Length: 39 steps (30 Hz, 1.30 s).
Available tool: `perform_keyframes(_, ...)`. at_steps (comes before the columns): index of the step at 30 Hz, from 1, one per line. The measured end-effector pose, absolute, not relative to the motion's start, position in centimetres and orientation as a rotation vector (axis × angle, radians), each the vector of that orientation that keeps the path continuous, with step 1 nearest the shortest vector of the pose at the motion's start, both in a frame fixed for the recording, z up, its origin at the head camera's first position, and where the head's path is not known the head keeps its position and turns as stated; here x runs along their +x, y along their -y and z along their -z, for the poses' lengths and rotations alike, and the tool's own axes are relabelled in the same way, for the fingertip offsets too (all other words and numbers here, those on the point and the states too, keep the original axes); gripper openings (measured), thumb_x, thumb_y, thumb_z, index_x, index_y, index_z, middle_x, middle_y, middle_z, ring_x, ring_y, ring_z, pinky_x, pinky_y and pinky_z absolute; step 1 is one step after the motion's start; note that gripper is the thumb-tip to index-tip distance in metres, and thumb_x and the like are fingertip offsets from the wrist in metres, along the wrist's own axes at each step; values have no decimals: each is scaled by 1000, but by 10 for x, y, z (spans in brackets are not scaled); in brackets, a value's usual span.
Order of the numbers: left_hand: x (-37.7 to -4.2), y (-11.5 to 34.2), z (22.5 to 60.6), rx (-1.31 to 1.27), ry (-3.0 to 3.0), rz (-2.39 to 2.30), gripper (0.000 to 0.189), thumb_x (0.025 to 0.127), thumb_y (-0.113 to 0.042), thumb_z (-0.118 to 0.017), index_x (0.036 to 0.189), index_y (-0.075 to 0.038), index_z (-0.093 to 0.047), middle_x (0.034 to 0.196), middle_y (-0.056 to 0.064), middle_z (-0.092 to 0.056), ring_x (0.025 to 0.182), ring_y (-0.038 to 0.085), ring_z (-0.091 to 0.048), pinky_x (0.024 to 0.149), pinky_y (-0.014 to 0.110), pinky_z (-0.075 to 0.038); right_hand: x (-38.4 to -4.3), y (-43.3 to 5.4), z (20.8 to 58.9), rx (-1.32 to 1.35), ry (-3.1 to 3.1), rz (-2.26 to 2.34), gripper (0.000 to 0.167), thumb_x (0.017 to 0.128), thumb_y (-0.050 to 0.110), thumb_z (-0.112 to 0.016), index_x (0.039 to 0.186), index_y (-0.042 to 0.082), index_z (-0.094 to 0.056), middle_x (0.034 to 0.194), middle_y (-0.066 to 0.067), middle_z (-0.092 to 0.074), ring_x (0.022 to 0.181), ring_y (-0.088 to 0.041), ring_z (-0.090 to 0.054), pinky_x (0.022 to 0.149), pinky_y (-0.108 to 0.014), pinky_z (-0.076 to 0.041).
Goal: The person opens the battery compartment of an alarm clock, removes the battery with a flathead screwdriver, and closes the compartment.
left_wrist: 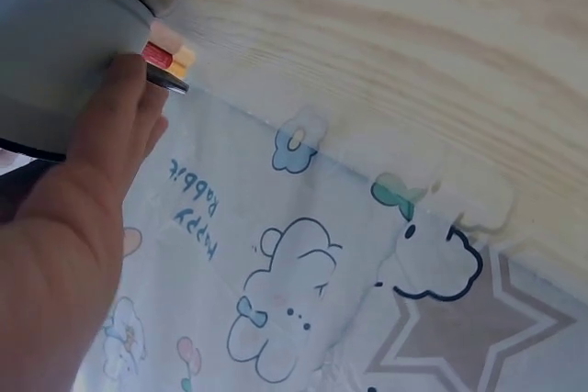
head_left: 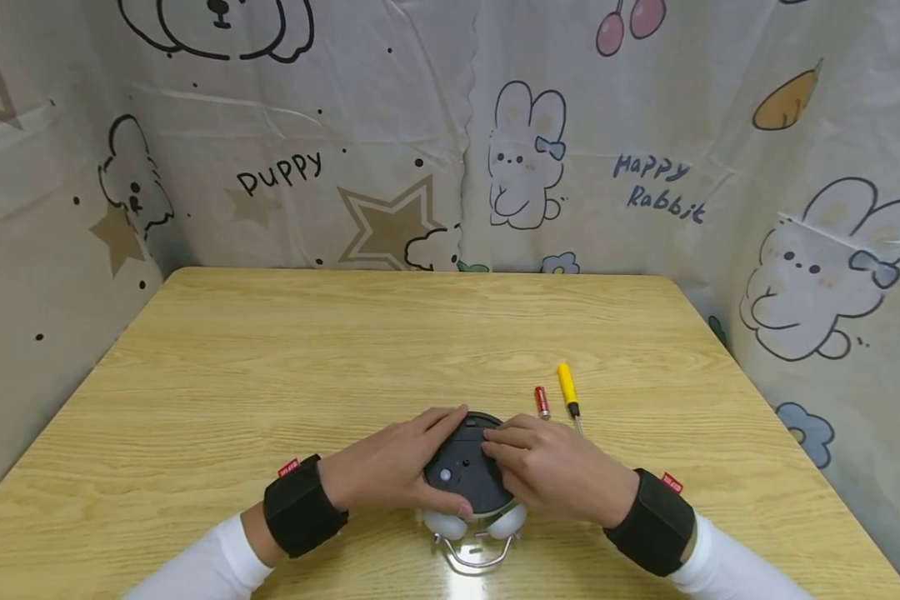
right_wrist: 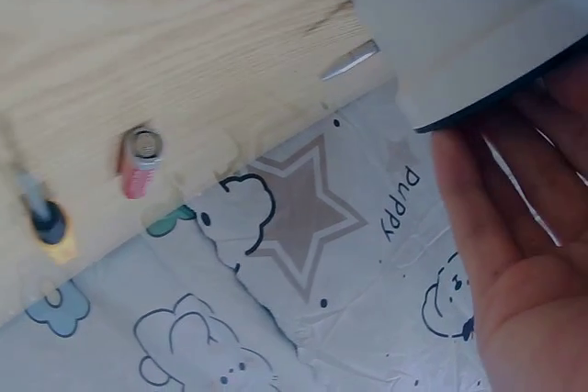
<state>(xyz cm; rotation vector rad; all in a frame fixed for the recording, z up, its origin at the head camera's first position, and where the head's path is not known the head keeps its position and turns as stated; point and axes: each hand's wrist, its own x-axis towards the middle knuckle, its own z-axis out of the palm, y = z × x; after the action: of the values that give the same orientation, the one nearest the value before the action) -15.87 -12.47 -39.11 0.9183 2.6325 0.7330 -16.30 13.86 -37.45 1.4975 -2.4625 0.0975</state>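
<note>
A twin-bell alarm clock (head_left: 474, 479) lies face down at the table's near side, its black back upward and its white bells and wire handle toward me. My left hand (head_left: 393, 462) grips the clock's left side, thumb along the lower edge and fingers at the upper edge. The fingertips of my right hand (head_left: 558, 462) press on the back panel near the cover at its upper part. In the right wrist view, those fingers reach over the rim of the pale clock body (right_wrist: 487, 34). A pointed metal foot (right_wrist: 351, 60) sticks out of the body.
A red battery (head_left: 542, 402) lies on the wooden table (head_left: 307, 350) beyond my right hand. Beside it is a screwdriver (head_left: 567, 385) with a yellow handle, its shaft toward me. Printed cloth (head_left: 420, 108) hangs around the table's back and sides.
</note>
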Motion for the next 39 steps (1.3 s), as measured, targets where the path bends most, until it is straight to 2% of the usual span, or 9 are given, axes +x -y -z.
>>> perform_keyframes(6,-151,129,393,962,-2729,-691,114,83,-80,-64,165,-11,-27,168,10,-35,146,26,-51,114,43,-48,-162,-154,383,1487,2416,-203,32,89,13,-78,120,9,-77,127,-4,-75,116,-18,-68,96,-32,-59)
perform_keyframes(11,-143,139,395,1069,-2807,-606,106,88,-76,-61,162,-5,-33,165,17,-39,146,30,-51,112,43,-50,-160,-169,391,1535,2358,-313,41,85,12,-79,125,9,-74,130,-5,-73,119,-19,-68,94,-34,-60)
perform_keyframes(17,-132,151,398,1249,-2888,-530,93,94,-73,-54,158,-7,-42,166,10,-41,149,25,-48,113,40,-49,-158,-176,397,1595,2280,-339,52,82,16,-83,131,13,-70,134,-4,-72,125,-23,-68,96,-37,-60)
perform_keyframes(21,-129,157,401,1391,-2870,-546,70,103,-57,-55,155,-11,-48,164,6,-45,149,22,-49,112,38,-50,-158,-177,401,1587,2261,-319,55,80,18,-87,133,15,-70,136,-3,-71,127,-23,-67,96,-36,-59)
perform_keyframes(24,-130,160,403,1475,-2832,-545,56,107,-42,-57,154,-13,-50,162,5,-47,149,20,-48,111,38,-50,-158,-178,404,1581,2266,-304,58,81,21,-88,135,16,-69,139,-2,-69,130,-22,-65,97,-36,-59)
perform_keyframes(27,-131,161,404,1546,-2832,-498,53,105,-31,-61,154,-13,-50,161,6,-49,148,21,-50,110,38,-51,-159,-178,405,1590,2267,-286,59,83,23,-87,138,16,-67,141,-2,-68,132,-22,-64,99,-35,-58)
perform_keyframes(33,-134,160,406,1668,-2879,-453,59,97,-25,-75,150,-12,-55,155,6,-57,142,22,-56,105,34,-54,-161,-177,408,1609,2238,-294,58,86,21,-82,141,15,-65,141,-3,-68,131,-22,-65,99,-31,-57)
perform_keyframes(39,-135,155,404,1730,-2932,-413,52,94,-22,-77,142,-12,-64,147,5,-64,137,21,-62,100,31,-56,-163,-176,406,1615,2218,-281,55,87,20,-81,139,13,-66,139,-5,-69,129,-22,-67,97,-29,-57)
